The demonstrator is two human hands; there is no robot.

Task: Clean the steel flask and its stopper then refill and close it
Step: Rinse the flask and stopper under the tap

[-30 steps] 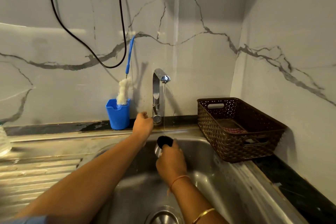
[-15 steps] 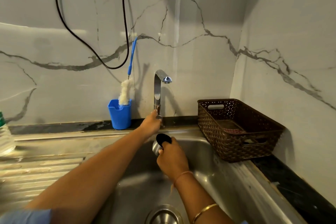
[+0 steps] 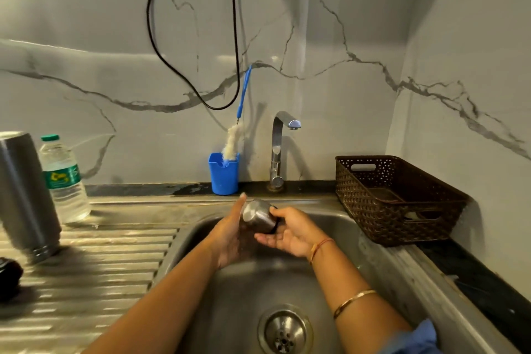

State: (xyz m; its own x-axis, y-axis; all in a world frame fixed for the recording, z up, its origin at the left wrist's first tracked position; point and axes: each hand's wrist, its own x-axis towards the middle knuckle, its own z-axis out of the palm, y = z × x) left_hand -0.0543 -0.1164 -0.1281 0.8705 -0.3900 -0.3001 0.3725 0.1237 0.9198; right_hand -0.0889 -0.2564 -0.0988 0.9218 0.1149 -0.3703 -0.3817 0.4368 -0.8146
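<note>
- Fingers (image 3: pixel 240 205) of the left hand (image 3: pixel 230 236) lay straight and close together in the head view. They were pressed flat against the left side of the steel cap (image 3: pixel 257 217) rather than curled round it.
- Palm up, the right hand (image 3: pixel 293 234) cradled the cap from below, fingers loosely curled under it and thumb laid over its upper edge, so the cap was pinched between thumb and fingers.
- Turned on its side, the cap was held between both hands over the sink (image 3: pixel 258 282), in front of and below the tap (image 3: pixel 277 149). No stream of water showed.
- By its looks the cap was small, rigid and light. Polished steel, probably wet, would be slick, and its rounded end gave little purchase. The dark rim at the right looked the surer place to grip, with thumb and fingers set across it.
- At the far left the steel flask (image 3: pixel 24 195) stood on the ribbed draining surface (image 3: pixel 100 261), just beside a clear water bottle (image 3: pixel 64 181) and well apart from the hands.
- Taller and likely heavier, the smooth-sided flask would want a whole hand wrapped round its body. On the ridged surface it might rock if nudged.
- Near the flask's base lay a dark rounded object (image 3: pixel 8 276), cut off by the left edge. Whether it was the stopper could not be told.
</note>
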